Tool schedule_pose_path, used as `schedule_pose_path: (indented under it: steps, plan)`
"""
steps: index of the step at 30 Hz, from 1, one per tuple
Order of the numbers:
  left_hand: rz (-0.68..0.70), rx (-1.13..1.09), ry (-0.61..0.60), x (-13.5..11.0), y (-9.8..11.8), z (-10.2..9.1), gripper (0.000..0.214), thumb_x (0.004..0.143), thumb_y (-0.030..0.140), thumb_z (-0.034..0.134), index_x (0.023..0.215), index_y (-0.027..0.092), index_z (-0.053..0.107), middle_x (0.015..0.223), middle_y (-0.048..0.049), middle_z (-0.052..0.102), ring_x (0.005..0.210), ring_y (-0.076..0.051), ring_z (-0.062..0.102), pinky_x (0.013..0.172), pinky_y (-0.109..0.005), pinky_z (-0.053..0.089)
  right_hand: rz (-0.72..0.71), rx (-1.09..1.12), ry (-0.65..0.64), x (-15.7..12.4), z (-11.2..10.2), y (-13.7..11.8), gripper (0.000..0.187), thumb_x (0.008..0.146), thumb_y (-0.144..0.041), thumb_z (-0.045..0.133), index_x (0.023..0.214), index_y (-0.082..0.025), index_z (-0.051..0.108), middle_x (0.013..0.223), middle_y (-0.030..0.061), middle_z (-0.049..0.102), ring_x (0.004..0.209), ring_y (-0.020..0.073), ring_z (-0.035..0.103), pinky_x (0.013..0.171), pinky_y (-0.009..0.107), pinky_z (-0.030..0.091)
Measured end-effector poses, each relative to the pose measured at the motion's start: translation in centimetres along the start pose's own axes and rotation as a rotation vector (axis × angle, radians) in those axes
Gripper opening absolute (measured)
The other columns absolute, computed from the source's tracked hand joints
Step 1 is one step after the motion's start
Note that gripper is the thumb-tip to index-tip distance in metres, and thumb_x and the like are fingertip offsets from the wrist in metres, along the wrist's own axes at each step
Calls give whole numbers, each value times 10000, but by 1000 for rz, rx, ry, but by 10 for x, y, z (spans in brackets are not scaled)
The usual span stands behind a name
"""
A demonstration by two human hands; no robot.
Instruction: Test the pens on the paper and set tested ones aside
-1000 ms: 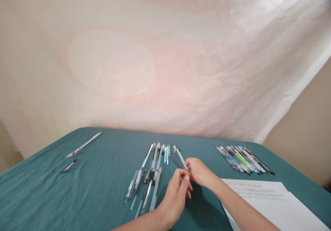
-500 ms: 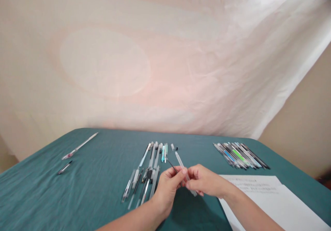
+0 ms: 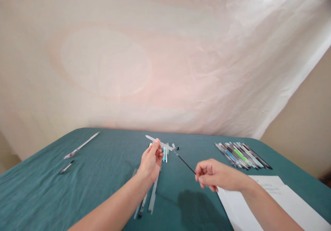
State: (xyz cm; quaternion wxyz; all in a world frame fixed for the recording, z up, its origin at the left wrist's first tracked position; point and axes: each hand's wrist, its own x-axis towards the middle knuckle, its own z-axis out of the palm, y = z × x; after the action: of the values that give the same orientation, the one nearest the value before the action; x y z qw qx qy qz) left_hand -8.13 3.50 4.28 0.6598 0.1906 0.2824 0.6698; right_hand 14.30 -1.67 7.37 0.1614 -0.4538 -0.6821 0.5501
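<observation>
My left hand point(image 3: 151, 160) is raised above the pens, thumb and fingers closed on a translucent white pen barrel point(image 3: 166, 146). Its lower right end points toward my right hand. Between the thumb and fingers of my right hand point(image 3: 216, 175) is a thin black pen refill point(image 3: 186, 164), gripped at its near end. The refill's clear far end lies close to the barrel's end; I cannot tell whether they touch. Beyond it on the cloth are a small clear cap point(image 3: 173, 146) and a tiny black piece point(image 3: 178, 148). My left arm partly covers a group of pens point(image 3: 153, 196).
Several pens lie in a row point(image 3: 243, 155) at the right. White paper sheets point(image 3: 292, 203) rest under my right forearm. At the left are a long clear pen point(image 3: 82, 146) and a short dark-ended piece point(image 3: 66, 167). A green cloth point(image 3: 103, 182) covers the table.
My hands have moved apart. The barrel has passed from my right hand to my left, which rose up and left. The black refill is now in my right hand, lower right.
</observation>
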Motion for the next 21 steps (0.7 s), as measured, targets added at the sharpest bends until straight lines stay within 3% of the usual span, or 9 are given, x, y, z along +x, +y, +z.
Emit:
schedule_pose_path:
  steps: [12,21]
  plan:
    - [-42,-22,21,-6,-3,3,119,840,133,568,725,100,576,602,11,545,443,-29,505,433,-114,461,1,-59,48,-3,-2,-2,104,751,-201,497,804,-137,559,642,-11,586,414,39,449,384,143,341]
    - [-112,56,-14,-21,-24,-3,109,754,188,681,734,110,607,606,20,552,481,-33,521,464,-107,477,16,-224,130,-11,-9,-10,152,783,-256,530,812,-137,619,591,-20,551,440,42,404,385,146,291]
